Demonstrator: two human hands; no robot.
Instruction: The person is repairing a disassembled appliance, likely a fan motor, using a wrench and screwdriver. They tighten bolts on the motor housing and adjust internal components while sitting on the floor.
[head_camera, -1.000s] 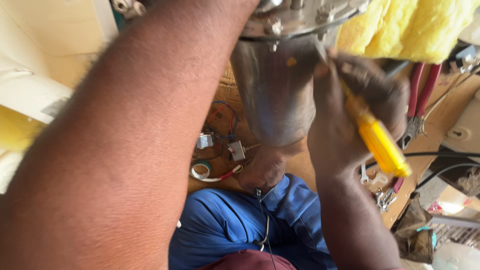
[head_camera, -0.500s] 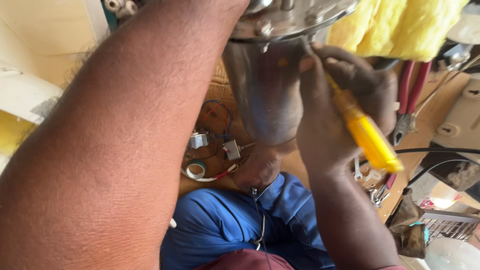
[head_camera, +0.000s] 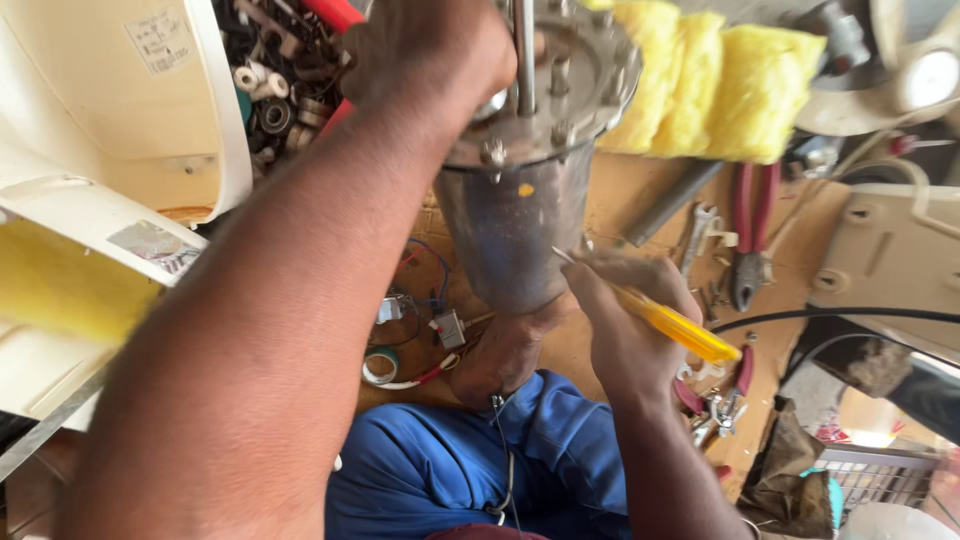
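A steel cylindrical tank (head_camera: 515, 225) with a bolted flange (head_camera: 590, 100) stands upright on my knee (head_camera: 505, 350). My left hand (head_camera: 430, 50) grips the top of the tank at the flange, and my forearm crosses the left of the view. Lower down, my right hand (head_camera: 630, 325) holds a yellow-handled screwdriver (head_camera: 685, 330). Its metal tip rests against the tank's lower right side. My blue trousers (head_camera: 470, 470) fill the bottom of the view.
Yellow insulation foam (head_camera: 720, 90) lies beside the flange. Red-handled pliers (head_camera: 750, 230), a spanner (head_camera: 700, 225), a tape roll (head_camera: 380, 368) and loose wires (head_camera: 425, 300) lie on the brown board. A cream plastic housing (head_camera: 120, 120) stands at left, with small parts (head_camera: 280, 90) behind it.
My right hand has moved the screwdriver down from the flange bolts to the tank's lower side. The left hand stays on the top.
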